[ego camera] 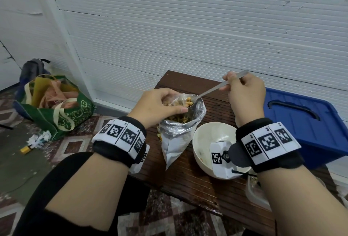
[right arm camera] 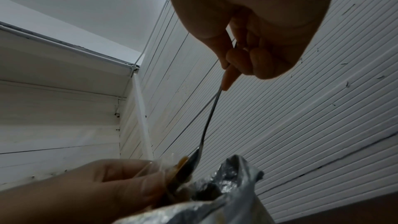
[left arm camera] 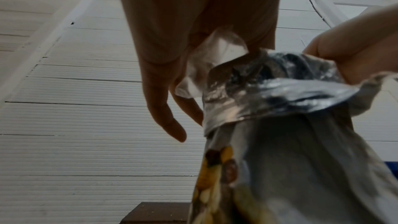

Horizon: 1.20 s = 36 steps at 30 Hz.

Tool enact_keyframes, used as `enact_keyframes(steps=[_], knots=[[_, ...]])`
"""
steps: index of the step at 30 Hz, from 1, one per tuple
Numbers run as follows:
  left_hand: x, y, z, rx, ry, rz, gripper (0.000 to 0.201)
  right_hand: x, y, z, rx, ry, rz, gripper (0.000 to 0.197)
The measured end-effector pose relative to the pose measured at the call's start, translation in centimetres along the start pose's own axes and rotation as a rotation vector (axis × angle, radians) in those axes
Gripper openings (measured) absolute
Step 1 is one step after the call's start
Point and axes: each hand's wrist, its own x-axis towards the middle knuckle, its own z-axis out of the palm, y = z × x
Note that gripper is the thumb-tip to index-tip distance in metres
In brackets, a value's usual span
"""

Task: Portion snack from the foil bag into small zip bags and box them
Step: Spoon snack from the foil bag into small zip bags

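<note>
- I sit at a low, dark brown slatted wooden table (ego camera: pixel 190 177) set against a white ribbed wall (ego camera: pixel 188 28).
- My left hand (ego camera: pixel 158 106) pinches a small clear zip bag (ego camera: pixel 178 100) open, just above the mouth of the foil bag (ego camera: pixel 178 137), which stands on the table.
- My right hand (ego camera: pixel 244 96) grips a metal spoon (ego camera: pixel 211 89); its bowl, loaded with snack, rests at the zip bag's opening.
- A white bowl (ego camera: pixel 209 141) sits just right of the foil bag.
- A blue lidded box (ego camera: pixel 305 120) stands at the right, beside the table.
- On the patterned tile floor to the left stand a green tote bag (ego camera: pixel 56 111) and a grey backpack (ego camera: pixel 32 70) behind it.
</note>
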Motion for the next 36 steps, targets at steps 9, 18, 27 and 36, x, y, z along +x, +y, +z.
enact_keyframes(steps=[9,18,27,36], knots=[[-0.1,-0.1,0.5,-0.046,0.013,0.015,0.042,-1.7,-1.0,0.4,0.132,-0.185,-0.195,0.014],[0.0,-0.3,0.0,-0.069,0.103,-0.006,0.034,-0.5,-0.8,-1.1,0.233,0.094,-0.342,0.016],[0.2,-0.5,0.0,-0.061,0.105,-0.045,0.035,-2.4,1.7,0.8,-0.153,-0.203,-0.404,0.016],[0.1,-0.6,0.0,-0.055,0.119,-0.039,0.035,-3.7,3.7,2.5,-0.296,-0.381,-0.426,0.023]])
